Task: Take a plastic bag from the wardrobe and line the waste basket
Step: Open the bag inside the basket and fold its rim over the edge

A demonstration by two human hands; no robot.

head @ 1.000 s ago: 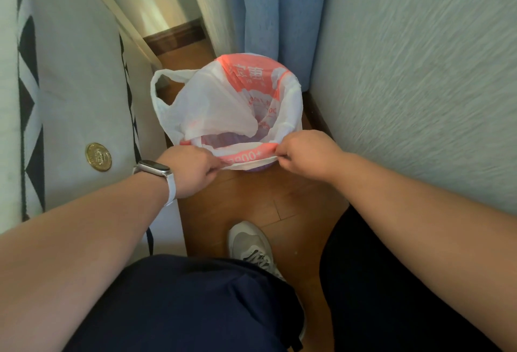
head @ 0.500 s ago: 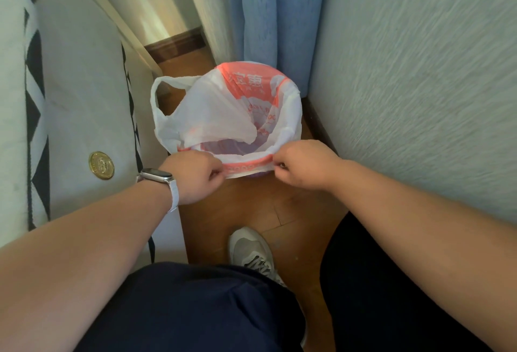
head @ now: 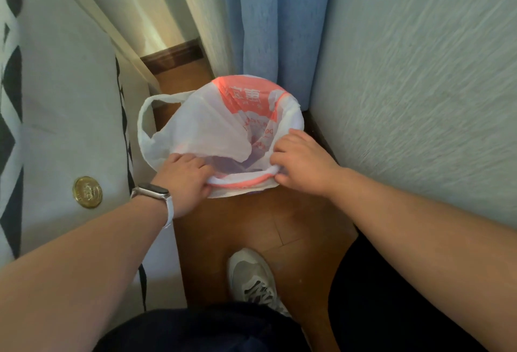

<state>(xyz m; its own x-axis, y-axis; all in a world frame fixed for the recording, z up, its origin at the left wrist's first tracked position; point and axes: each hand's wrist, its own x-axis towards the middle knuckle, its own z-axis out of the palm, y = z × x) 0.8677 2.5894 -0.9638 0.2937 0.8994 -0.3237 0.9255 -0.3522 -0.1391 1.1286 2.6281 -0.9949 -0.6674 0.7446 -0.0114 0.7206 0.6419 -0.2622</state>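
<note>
Crouched on the floor (head: 251, 228) by the curtain (head: 279, 29), a person's left hand (head: 184, 180) and right hand (head: 302, 164) pinch the plastic bag (head: 201, 127) by its near hem over the waste basket (head: 232, 166) rim. Its left side billows unseated, and a hard tug may unhook the far edge or tear the film.

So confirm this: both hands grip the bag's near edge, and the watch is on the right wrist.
Not quite. The head view shows the watch on the left wrist, not the right. The left hand and right hand do both grip the bag's near edge.
</note>
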